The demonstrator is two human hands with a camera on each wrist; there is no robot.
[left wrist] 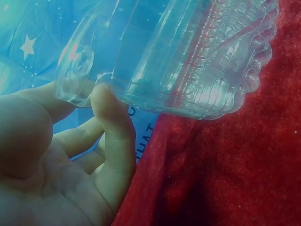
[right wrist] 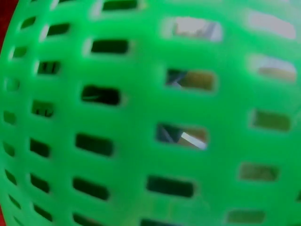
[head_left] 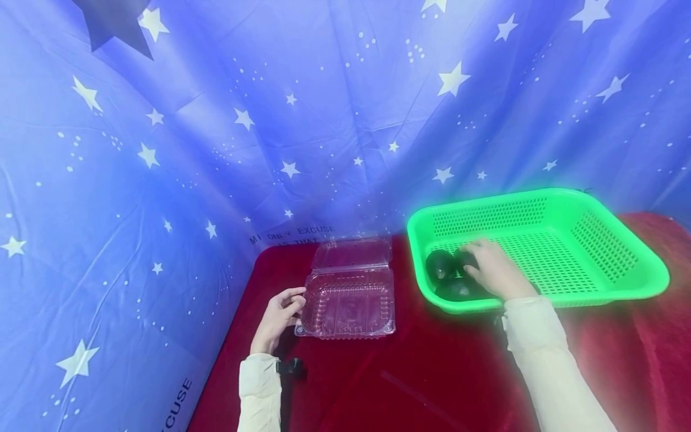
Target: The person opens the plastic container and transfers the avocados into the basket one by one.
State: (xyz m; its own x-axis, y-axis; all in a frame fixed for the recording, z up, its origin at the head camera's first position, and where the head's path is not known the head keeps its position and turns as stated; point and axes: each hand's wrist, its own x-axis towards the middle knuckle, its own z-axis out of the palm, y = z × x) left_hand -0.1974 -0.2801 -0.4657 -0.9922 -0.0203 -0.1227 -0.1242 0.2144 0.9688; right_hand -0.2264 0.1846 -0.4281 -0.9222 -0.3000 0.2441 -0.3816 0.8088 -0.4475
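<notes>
My left hand (head_left: 278, 318) pinches the left edge of a clear plastic clamshell container (head_left: 348, 309), whose lid (head_left: 352, 253) is folded back. In the left wrist view, the thumb and a finger of the left hand (left wrist: 84, 141) take the container's rim (left wrist: 155, 101) near a corner. Inside a green slotted basket (head_left: 621, 294), my right hand (head_left: 496, 270) holds a dark rounded object (head_left: 465, 259) between thumb and fingers. Beside it lie another dark rounded object (head_left: 440, 264) and a third (head_left: 459, 289). Only the basket wall (right wrist: 136, 117) fills the right wrist view, hiding the right hand.
A red cloth (head_left: 410, 372) covers the table. Behind and to the left hangs a blue curtain (head_left: 324, 120) with white stars, close to the table's far and left edges. The basket stands right of the container, with a strip of red cloth between them.
</notes>
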